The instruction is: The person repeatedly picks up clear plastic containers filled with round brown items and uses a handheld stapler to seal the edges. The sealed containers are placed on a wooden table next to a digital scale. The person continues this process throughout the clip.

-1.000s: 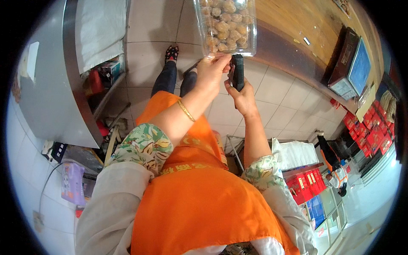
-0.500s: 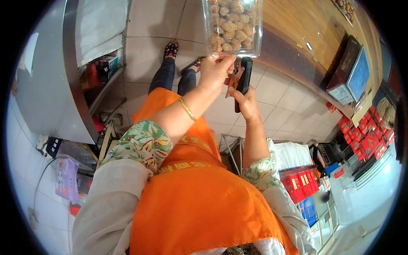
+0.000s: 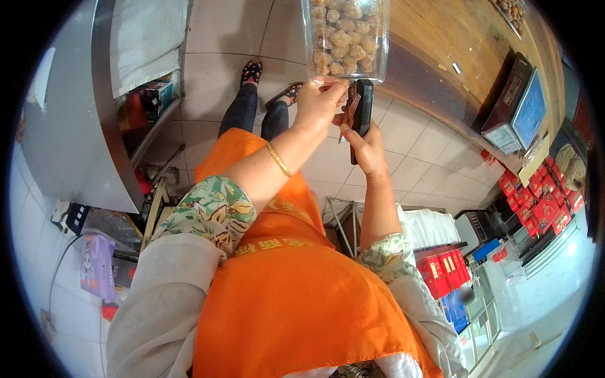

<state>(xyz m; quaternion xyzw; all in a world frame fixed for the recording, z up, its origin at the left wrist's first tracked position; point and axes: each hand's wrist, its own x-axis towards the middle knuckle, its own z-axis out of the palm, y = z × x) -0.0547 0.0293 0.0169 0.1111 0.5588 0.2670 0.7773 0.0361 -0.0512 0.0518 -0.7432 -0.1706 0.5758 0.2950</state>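
A clear plastic box (image 3: 346,38) full of round, sugary light-brown sweets sits at the top of the view, by the wooden counter. My left hand (image 3: 318,101) is closed in a pinch at the box's near edge, at its left corner. Wrapped round a black stapler-like tool (image 3: 362,113), my right hand (image 3: 368,148) holds it upright just under the same edge. A thin reddish-brown strip shows on the tool's left side, near my right thumb. The tips of some fingers are hidden, and whether the tool touches the box I cannot tell.
The wooden counter (image 3: 435,88) runs along the upper right, with a dark scale-like device with a blue panel (image 3: 528,110) on it. A metal-sided unit (image 3: 75,113) stands at the left. Several red boxes (image 3: 545,205) lie at the right. Tiled floor (image 3: 220,38) shows below.
The black tool has shifted slightly up and left, and the reddish-brown strip beside it looks narrower. My left hand keeps its pinch at the box edge.
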